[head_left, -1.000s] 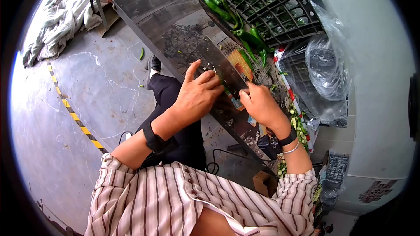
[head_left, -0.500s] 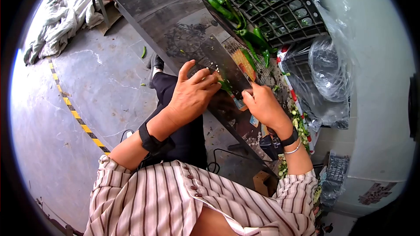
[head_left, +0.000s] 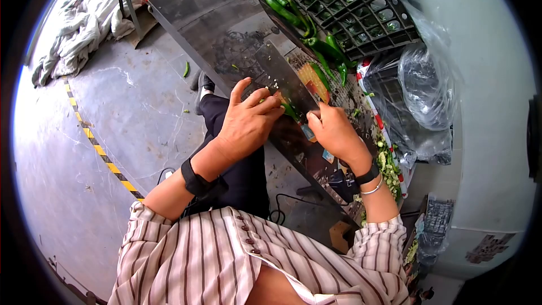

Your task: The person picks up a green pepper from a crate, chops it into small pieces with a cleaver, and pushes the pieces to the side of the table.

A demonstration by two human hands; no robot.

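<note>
Broad-bladed knife [head_left: 287, 76] gripped by handle in R hand [head_left: 334, 131], blade aimed approx. 11 o'clock. L hand [head_left: 250, 116] half-curled; green chilli [head_left: 290, 110] seen at its fingertips, approx. 10 o'clock from R; whether pinched can't be told. Crate [head_left: 388, 46] approx. 1 o'clock.

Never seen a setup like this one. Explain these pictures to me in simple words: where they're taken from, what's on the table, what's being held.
There is no robot here, just a person's two bare hands. The only view comes from a camera worn on their head, looking forward and down. The right hand grips a wide-bladed knife. The left hand has bent fingers beside a green piece; whether it pinches that piece is hidden. On the dark table are pale bits and long green peppers, close to a black crate.
</note>
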